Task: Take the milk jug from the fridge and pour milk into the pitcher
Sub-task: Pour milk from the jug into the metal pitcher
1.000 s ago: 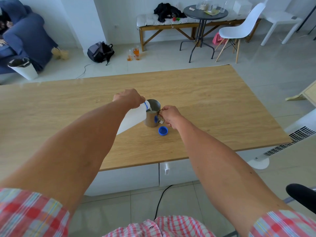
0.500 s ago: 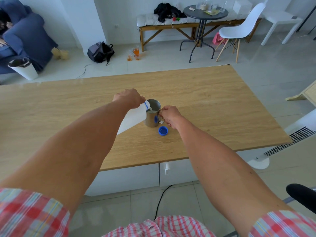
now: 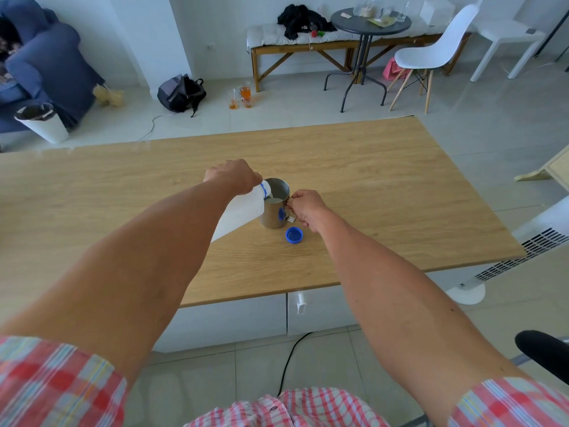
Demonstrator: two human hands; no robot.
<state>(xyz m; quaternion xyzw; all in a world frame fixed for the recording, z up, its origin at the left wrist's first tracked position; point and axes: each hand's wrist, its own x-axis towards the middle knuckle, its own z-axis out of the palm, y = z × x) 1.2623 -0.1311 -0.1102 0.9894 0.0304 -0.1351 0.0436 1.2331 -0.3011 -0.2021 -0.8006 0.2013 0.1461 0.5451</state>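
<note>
On wooden counter, nothing shifted over last second: left hand gripped tilted milk jug, spout over steel pitcher; right hand pinched pitcher handle. Pour apparently ongoing, milk visible inside. Blue cap lay beside pitcher. Beyond counter: tiled floor, bench, white chair.

— What sort of place is this?
— A home, a lived-in living room: blue sofa, cushioned wooden bench by the wall, small round table with a white chair
— Anything else?
— A backpack on the tiled floor, and a wooden tabletop
</note>
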